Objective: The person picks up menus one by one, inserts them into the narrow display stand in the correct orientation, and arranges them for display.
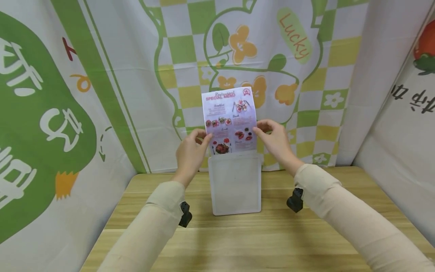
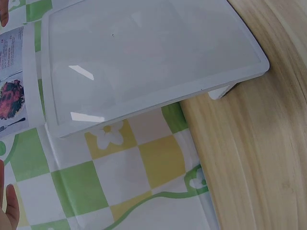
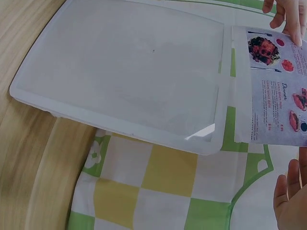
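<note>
We pinch the menu sheet [image 1: 230, 120] by its side edges, left hand [image 1: 190, 154] and right hand [image 1: 276, 141], its lower edge at the mouth of the upright clear holder [image 1: 235, 185] on the table [image 1: 238, 241]. Uneven pressure risks buckling the sheet or tipping the holder.
</note>
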The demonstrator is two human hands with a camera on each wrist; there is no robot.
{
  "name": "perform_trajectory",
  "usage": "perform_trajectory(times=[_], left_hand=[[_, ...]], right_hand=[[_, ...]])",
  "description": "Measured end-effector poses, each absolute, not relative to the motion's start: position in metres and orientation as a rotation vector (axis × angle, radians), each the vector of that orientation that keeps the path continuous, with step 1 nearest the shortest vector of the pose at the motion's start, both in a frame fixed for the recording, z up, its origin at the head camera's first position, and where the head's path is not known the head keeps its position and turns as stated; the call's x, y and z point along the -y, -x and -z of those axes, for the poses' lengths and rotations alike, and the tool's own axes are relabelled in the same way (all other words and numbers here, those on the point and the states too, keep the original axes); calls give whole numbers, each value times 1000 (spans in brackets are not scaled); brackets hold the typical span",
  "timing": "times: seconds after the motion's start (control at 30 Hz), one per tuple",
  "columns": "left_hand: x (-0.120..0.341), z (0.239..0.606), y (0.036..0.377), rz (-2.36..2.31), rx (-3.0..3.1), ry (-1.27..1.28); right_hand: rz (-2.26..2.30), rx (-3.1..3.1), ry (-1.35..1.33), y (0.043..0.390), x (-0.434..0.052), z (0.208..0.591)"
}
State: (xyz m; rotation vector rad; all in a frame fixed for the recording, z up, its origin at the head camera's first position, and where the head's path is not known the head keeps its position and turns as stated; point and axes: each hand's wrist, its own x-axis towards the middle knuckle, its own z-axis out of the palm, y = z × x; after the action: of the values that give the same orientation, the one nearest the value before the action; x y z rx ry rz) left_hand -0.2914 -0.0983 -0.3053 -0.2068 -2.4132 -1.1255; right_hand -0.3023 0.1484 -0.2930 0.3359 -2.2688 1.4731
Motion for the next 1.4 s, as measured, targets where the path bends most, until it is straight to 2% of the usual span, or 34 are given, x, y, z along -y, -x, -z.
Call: perform_trajectory(times=[1.4], left_hand=[[95, 309, 298, 1087, 2388, 179]], right_hand=[[-1419, 2293, -257, 310, -144, 294]])
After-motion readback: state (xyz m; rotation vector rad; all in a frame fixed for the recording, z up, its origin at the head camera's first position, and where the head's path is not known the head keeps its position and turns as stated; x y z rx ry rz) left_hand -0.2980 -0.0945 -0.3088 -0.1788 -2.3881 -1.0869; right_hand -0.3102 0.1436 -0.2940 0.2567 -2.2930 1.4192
